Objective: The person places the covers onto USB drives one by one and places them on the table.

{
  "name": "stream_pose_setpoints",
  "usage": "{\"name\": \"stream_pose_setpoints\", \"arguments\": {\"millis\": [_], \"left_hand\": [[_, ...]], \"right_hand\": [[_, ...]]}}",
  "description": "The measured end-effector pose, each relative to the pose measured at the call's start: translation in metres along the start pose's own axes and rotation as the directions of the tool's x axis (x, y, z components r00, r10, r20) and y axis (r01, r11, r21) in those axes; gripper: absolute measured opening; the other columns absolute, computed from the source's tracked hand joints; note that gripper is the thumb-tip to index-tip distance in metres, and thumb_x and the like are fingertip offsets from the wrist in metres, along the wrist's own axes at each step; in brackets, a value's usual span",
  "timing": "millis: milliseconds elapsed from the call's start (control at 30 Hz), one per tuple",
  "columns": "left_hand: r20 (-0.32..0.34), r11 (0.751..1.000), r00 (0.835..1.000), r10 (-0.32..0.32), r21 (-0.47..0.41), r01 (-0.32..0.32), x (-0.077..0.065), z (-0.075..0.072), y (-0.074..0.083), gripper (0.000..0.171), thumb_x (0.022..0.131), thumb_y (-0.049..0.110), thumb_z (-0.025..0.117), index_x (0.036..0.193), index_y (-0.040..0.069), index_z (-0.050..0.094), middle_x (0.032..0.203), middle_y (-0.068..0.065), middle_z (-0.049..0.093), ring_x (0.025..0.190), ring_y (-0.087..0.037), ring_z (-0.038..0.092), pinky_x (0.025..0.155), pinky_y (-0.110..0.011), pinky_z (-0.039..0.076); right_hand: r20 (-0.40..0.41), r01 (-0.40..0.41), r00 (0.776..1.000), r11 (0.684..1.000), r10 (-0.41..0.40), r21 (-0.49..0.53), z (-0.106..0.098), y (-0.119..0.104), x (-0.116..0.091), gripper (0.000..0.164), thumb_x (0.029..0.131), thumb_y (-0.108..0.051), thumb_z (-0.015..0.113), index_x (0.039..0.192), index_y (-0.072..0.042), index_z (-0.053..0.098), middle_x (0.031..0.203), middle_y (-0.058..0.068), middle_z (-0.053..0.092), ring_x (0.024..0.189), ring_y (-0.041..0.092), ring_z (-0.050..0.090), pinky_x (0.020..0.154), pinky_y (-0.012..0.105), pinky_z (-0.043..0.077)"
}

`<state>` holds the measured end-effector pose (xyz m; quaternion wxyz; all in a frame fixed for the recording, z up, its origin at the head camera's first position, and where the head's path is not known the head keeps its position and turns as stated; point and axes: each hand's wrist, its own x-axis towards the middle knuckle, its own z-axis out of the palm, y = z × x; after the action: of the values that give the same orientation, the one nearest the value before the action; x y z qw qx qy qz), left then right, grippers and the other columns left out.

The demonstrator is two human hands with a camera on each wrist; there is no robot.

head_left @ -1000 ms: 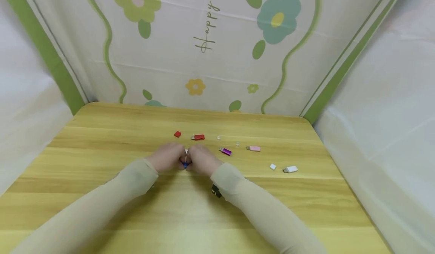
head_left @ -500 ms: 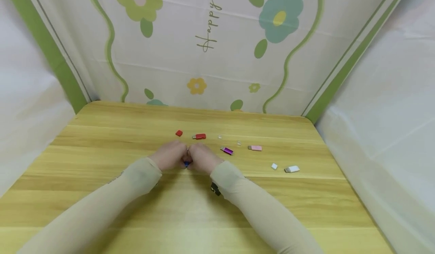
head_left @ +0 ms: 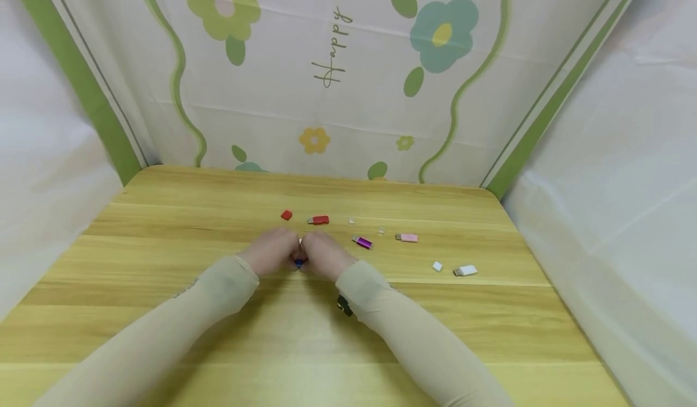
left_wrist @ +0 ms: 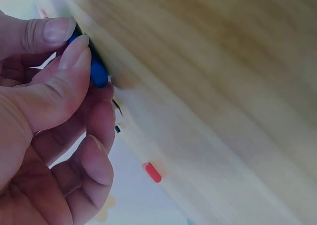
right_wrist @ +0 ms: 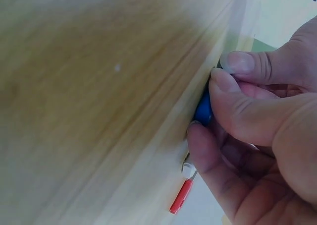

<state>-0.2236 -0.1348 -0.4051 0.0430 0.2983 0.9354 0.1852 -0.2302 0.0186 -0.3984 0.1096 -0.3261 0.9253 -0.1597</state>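
Note:
Near the middle of the table, both hands meet around a small blue USB stick. My left hand pinches it from the left, thumb and fingers curled. From the right, my right hand pinches it too, and the two thumbs lie side by side over it in both wrist views. Only a rounded blue end shows between the fingers; the rest is hidden. Just beyond lie a red USB stick and a red cap. A purple USB stick lies right of the right hand.
Further right are a pink USB stick, a white USB stick and a white cap. Two small clear caps lie behind the purple stick, one clear cap nearer the pink one. A flowered curtain hangs behind the table.
Both hands stay together on the blue USB stick, with only slight shifts. The camera view moves a little; the things on the table keep their places.

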Motion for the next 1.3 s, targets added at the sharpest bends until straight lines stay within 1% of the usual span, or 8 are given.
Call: {"name": "stream_pose_setpoints", "arguments": {"millis": [233,533,700,833,900,967,1100,1300], "left_hand": [[-0.006,1.000,1.000,0.013,0.019,-0.013,0.004,0.000,-0.004,0.032,0.071,-0.004,0.083,0.056,0.013,0.060,0.057,0.011,0.044,0.057,-0.009,0.035,0.054,-0.025,0.036],[-0.009,0.999,0.999,0.033,-0.024,-0.033,0.011,0.003,-0.016,0.029,0.072,-0.004,0.083,0.059,0.016,0.067,0.060,0.012,0.055,0.059,-0.007,0.039,0.057,-0.024,0.041],[0.047,0.996,0.997,0.053,-0.073,-0.049,0.011,0.002,-0.027,0.028,0.075,-0.003,0.080,0.060,0.016,0.065,0.061,0.011,0.053,0.058,-0.007,0.041,0.056,-0.025,0.040],[0.122,0.999,0.992,-0.013,-0.046,0.018,0.004,-0.012,-0.023,0.007,0.079,0.007,0.081,0.078,0.009,0.074,0.075,0.005,0.065,0.065,-0.009,0.053,0.064,-0.029,0.049],[0.126,0.999,0.991,-0.045,-0.012,0.047,0.003,-0.023,-0.020,0.013,0.082,0.012,0.080,0.092,0.005,0.076,0.085,-0.001,0.070,0.072,-0.013,0.060,0.070,-0.034,0.054],[0.091,0.998,0.994,-0.062,0.036,0.059,0.005,-0.034,-0.020,0.020,0.085,0.016,0.079,0.100,0.002,0.076,0.092,-0.005,0.072,0.076,-0.015,0.064,0.074,-0.038,0.056],[-0.003,0.990,0.994,-0.109,0.095,0.109,0.015,-0.050,-0.027,0.017,0.088,0.017,0.075,0.099,0.004,0.076,0.093,-0.005,0.073,0.078,-0.017,0.066,0.073,-0.040,0.055],[-0.006,0.958,0.960,-0.281,0.050,0.281,0.034,-0.053,-0.044,0.026,0.092,0.025,0.071,0.106,0.003,0.074,0.103,-0.010,0.071,0.093,-0.028,0.065,0.083,-0.047,0.052]], "right_hand": [[-0.002,0.006,1.000,0.999,-0.006,-0.054,0.001,0.002,0.003,0.011,0.084,-0.009,0.079,0.078,-0.007,0.070,0.068,-0.005,0.055,0.061,0.008,0.044,0.054,0.018,0.038],[0.001,0.009,1.000,0.998,-0.009,-0.061,-0.002,0.005,0.008,0.010,0.085,-0.010,0.079,0.079,-0.008,0.071,0.069,-0.006,0.058,0.061,0.008,0.045,0.056,0.017,0.040],[0.035,0.055,0.998,0.996,-0.052,-0.068,-0.005,0.007,0.009,0.008,0.085,-0.011,0.079,0.080,-0.008,0.074,0.071,-0.005,0.062,0.061,0.007,0.047,0.056,0.017,0.041],[0.070,0.085,0.994,0.995,-0.082,-0.043,-0.011,0.010,0.009,0.007,0.087,-0.014,0.077,0.087,-0.008,0.076,0.075,-0.004,0.066,0.062,0.007,0.050,0.058,0.017,0.043],[0.061,0.096,0.994,0.995,-0.093,-0.039,-0.017,0.015,0.011,0.008,0.089,-0.015,0.075,0.092,-0.007,0.077,0.080,-0.002,0.068,0.065,0.006,0.053,0.061,0.016,0.045],[0.041,0.107,0.994,0.993,-0.105,-0.051,-0.024,0.022,0.014,0.011,0.091,-0.015,0.073,0.096,-0.006,0.077,0.086,0.000,0.071,0.068,0.007,0.057,0.064,0.017,0.048],[0.003,0.090,0.996,0.990,-0.090,-0.107,-0.040,0.038,0.025,0.012,0.093,-0.013,0.070,0.101,-0.006,0.077,0.098,0.004,0.073,0.078,0.011,0.063,0.074,0.022,0.052],[-0.005,0.033,0.999,0.992,-0.034,-0.118,-0.049,0.058,0.041,0.019,0.094,-0.012,0.069,0.110,-0.005,0.074,0.107,0.006,0.072,0.094,0.018,0.065,0.086,0.028,0.052]]}}
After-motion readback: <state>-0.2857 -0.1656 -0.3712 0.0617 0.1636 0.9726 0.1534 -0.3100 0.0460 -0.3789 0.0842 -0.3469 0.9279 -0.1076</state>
